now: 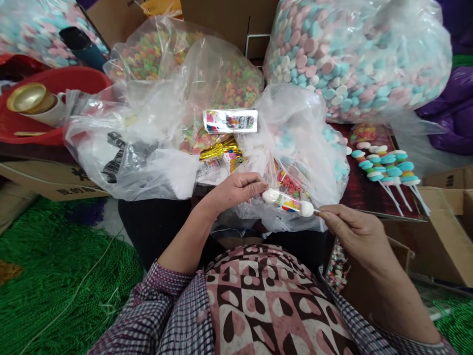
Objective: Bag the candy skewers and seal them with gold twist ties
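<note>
Just ahead of both hands, crumpled clear plastic bags of coloured candy (291, 143) block the way forward. A row of finished candy sticks (384, 170) lies beyond the right hand (351, 229), and a brown cardboard box (439, 231) stands to its right. Open room remains below the left hand (236, 190), over the dark lap (155, 227).

A candy skewer (287, 201) lies level between both hands: the left hand (236, 190) pinches its white end piece, the right hand (354, 229) grips its stick. Just behind the skewer sit clear bags of candy (295, 133). To the right of the skewer, well apart, finished skewers (388, 170) lie in a row on the dark table (364, 192). Far left of the skewer stands a red basin (55, 84).
</note>
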Demonstrator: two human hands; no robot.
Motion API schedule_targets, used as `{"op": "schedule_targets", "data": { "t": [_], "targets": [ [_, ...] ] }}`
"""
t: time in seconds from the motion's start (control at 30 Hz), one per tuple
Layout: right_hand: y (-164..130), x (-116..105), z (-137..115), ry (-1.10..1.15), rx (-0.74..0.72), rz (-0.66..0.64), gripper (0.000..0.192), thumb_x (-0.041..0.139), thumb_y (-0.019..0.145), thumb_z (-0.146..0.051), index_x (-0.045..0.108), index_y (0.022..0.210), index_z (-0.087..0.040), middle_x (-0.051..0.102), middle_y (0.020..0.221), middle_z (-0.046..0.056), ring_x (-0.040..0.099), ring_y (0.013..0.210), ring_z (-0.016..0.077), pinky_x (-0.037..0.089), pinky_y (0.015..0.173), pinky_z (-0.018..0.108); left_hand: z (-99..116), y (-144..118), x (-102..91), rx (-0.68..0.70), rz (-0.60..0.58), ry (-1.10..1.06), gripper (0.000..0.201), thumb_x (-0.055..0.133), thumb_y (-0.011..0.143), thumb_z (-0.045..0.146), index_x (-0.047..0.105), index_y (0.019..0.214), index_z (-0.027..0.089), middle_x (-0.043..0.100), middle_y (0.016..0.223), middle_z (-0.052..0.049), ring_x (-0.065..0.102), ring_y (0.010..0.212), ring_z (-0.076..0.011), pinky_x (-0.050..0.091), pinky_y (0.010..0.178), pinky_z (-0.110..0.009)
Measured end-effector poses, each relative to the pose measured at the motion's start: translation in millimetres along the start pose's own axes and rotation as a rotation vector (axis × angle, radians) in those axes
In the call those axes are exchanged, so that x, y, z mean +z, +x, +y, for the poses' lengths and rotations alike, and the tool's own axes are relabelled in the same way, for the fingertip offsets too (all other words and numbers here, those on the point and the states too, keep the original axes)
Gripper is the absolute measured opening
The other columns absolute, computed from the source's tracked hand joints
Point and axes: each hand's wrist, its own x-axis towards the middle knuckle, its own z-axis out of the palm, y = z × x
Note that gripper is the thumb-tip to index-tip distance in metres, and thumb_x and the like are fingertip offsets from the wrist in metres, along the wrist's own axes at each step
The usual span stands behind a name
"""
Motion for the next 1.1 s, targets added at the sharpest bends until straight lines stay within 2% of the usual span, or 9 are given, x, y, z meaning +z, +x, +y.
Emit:
{"op": "schedule_targets", "data": {
  "t": [0.17,0.3,0.4,0.47,0.6,0.77,0.87,0.97,1.1],
  "targets": [
    [-4,21,1,0.196,0.179,0.094,0.023,0.073,0.08,-0.046,0.076,0.081,-0.023,0.067,0.063,0.0,0.058,0.053,0.0143,0.047,0.051,0.027,-3,0,-1.2,0.069,0.095,-0.296,0.028,0.077,0.079,0.041,0.072,0.095,0.02,0.065,0.084,0.0,0.056,0.064,-0.0086,0.044,0.057,-0.022],
    [-5,37,0,0.439,0.301,0.105,0.028,0.076,0.077,-0.05,0.075,0.081,-0.022,0.051,0.05,-0.004,0.043,0.044,0.0106,0.036,0.042,0.025,1,3,8.3,0.151,0.047,-0.557,0.051,0.071,0.076,0.063,0.073,0.102,0.019,0.068,0.115,-0.009,0.065,0.109,-0.023,0.053,0.089,-0.032],
    [-4,50,-5,0.609,0.377,0.129,0.032,0.076,0.077,-0.051,0.074,0.082,-0.02,0.047,0.049,-0.005,0.038,0.044,0.0094,0.03,0.042,0.024,3,8,19.9,0.211,0.03,-0.721,0.068,0.075,0.062,0.074,0.069,0.109,0.025,0.066,0.125,-0.009,0.059,0.125,-0.0324,0.052,0.093,-0.041],
    [-2,57,-9,0.694,0.417,0.122,0.033,0.076,0.077,-0.052,0.073,0.083,-0.02,0.044,0.048,-0.006,0.035,0.044,0.009,0.028,0.043,0.024,3,12,27.5,0.232,0.063,-0.748,0.069,0.08,0.059,0.071,0.066,0.11,0.027,0.068,0.118,-0.008,0.06,0.124,-0.0337,0.053,0.089,-0.042],
    [0,71,-20,0.796,0.456,0.073,0.036,0.075,0.078,-0.055,0.072,0.082,-0.02,0.037,0.046,-0.008,0.031,0.044,0.0081,0.026,0.045,0.024,1,19,42.2,0.218,0.135,-0.776,0.044,0.081,0.074,0.047,0.064,0.108,0.024,0.068,0.09,-0.002,0.069,0.106,-0.0249,0.054,0.084,-0.036],
    [1,87,-29,0.854,0.452,0.103,0.038,0.07,0.082,-0.057,0.068,0.081,-0.019,0.034,0.045,-0.009,0.03,0.044,0.0087,0.023,0.045,0.024,-4,22,55.3,0.163,0.224,-0.779,0.036,0.077,0.078,0.049,0.061,0.095,0.022,0.06,0.075,0.002,0.069,0.088,-0.0186,0.053,0.074,-0.029],
    [-1,91,-29,0.819,0.43,0.068,0.036,0.066,0.086,-0.056,0.068,0.087,-0.02,0.038,0.046,-0.008,0.033,0.044,0.0089,0.026,0.045,0.023,-5,22,53.9,0.148,0.28,-0.781,0.034,0.076,0.08,0.047,0.058,0.094,0.021,0.059,0.074,0.003,0.068,0.085,-0.0171,0.052,0.071,-0.028],
    [-3,88,-24,0.672,0.338,0.008,0.035,0.067,0.086,-0.052,0.069,0.102,-0.021,0.054,0.057,-0.005,0.046,0.051,0.0113,0.037,0.049,0.025,-5,23,48.2,0.155,0.338,-0.808,0.033,0.078,0.079,0.043,0.058,0.094,0.021,0.06,0.074,0.003,0.068,0.083,-0.0159,0.052,0.073,-0.029],
    [-3,84,-23,0.55,0.297,0.081,0.03,0.068,0.086,-0.049,0.071,0.097,-0.021,0.055,0.056,-0.004,0.047,0.051,0.011,0.037,0.049,0.025,-5,21,44.8,0.143,0.317,-0.785,0.035,0.083,0.074,0.039,0.059,0.093,0.021,0.064,0.072,0.003,0.07,0.083,-0.0165,0.052,0.076,-0.03]
  ]
}}
